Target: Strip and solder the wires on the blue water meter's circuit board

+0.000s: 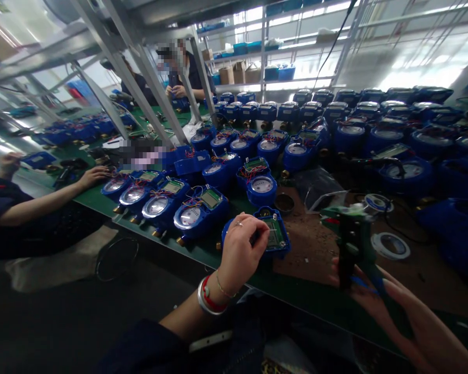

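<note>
A: Where is the left hand [239, 248]?

B: At about 6 o'clock of the frame, resting on an open blue plastic water meter with a green circuit board [271, 236]. Its fingers are curled together, pinching something thin at the board (too small to make out). The meter lies near the front edge of the green desk [203, 252].

A: And the right hand [368, 291]?

B: Toward 4 o'clock of the meter, fingers wrapped round the dark handle of a green hand tool [349, 234], held upright above a brown mat [315, 244].

A: What lies around them?

B: At 10 o'clock of the held meter, a row of blue meters with round glass dials [167, 202]; many more fill the desk toward 12 and 2 o'clock. A white tape ring [390, 245] lies at 3 o'clock of the tool. At 9 o'clock a co-worker's hand [91, 176] touches the row's far end.
</note>
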### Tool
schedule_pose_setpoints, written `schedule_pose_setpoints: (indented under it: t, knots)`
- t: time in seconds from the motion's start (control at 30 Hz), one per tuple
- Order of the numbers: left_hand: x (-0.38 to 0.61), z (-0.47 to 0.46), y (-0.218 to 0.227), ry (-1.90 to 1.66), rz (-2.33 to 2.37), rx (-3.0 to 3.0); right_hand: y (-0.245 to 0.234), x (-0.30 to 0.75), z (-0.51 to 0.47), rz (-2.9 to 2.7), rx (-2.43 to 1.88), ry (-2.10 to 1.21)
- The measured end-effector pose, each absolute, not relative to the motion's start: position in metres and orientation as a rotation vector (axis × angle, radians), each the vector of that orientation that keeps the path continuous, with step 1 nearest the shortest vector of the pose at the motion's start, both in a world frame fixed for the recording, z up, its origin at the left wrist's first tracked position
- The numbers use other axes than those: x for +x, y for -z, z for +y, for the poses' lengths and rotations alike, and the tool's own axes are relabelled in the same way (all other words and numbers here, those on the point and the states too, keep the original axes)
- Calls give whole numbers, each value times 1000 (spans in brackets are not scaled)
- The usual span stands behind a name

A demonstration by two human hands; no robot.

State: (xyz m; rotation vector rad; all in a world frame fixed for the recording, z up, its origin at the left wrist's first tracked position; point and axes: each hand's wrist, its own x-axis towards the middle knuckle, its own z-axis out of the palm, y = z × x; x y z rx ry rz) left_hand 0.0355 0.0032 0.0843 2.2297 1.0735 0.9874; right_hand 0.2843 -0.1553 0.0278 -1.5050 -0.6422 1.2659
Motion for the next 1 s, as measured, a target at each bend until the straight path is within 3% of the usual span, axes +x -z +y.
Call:
schedule_pose_setpoints:
  t: [0.27,1.0]
  knots:
    - [32,6,-81,-1025,977,2212,-42,215,-145,-625,-838,-1833]
    - [27,8,-79,-988,918,2256,-49,190,-119,-516,-763,-1876]
